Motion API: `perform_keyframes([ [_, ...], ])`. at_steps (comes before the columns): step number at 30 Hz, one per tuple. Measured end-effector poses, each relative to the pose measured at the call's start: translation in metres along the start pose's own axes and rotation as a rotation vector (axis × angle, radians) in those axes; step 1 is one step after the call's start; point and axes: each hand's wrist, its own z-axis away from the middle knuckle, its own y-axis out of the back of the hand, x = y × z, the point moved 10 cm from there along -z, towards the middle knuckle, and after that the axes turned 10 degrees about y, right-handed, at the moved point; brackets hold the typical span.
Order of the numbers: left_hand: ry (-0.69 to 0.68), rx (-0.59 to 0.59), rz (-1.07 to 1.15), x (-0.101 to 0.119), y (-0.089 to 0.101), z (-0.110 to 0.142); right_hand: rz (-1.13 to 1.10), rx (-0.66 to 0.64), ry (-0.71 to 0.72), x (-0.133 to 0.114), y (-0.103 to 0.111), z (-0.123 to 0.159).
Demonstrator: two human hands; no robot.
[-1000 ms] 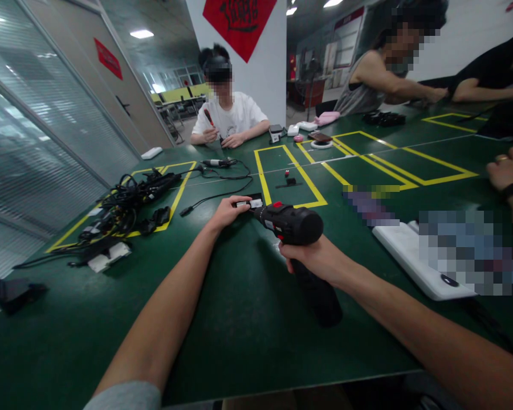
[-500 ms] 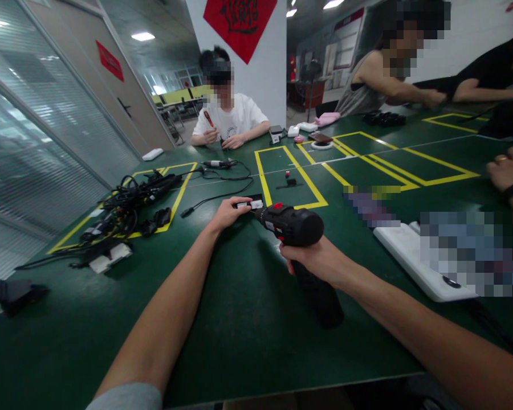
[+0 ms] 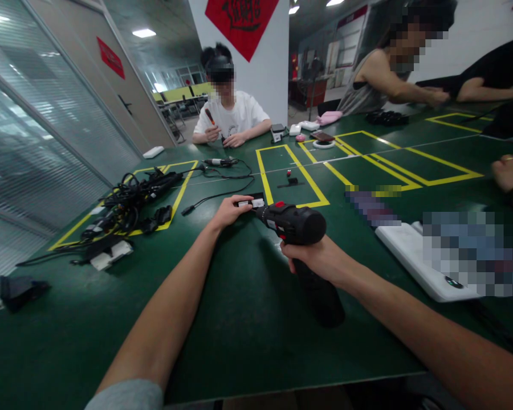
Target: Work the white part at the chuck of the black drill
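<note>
My right hand (image 3: 310, 253) is wrapped round the grip of a black cordless drill (image 3: 297, 222) with red accents. The drill points left and away from me, its chuck close to my left hand (image 3: 231, 212). With that hand I hold a small black box-like part with white labels (image 3: 256, 203) against the table. The drill's tip meets or nearly meets the near side of this part; the exact contact is too small to make out. Just beyond lie a small black piece (image 3: 292, 181) and a tiny red item (image 3: 288, 172), inside a yellow taped rectangle.
A tangle of black cables and adapters (image 3: 132, 199) lies on the green table (image 3: 239, 341) at left. One cable (image 3: 214, 197) runs near my left hand. A white device (image 3: 423, 262) lies at right. Across the table, a person (image 3: 233, 117) holds an orange-handled screwdriver (image 3: 209, 117); others sit at right.
Both hands, the drill and the black part keep practically the same pose. The whole view has shifted very slightly.
</note>
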Motion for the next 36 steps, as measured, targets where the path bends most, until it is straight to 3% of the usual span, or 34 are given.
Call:
perform_keyframes([
  [36,0.01,-0.003,0.012,-0.0005,0.0003,0.0009,0.033,-0.006,-0.023,0.0044,0.0024,0.0012],
])
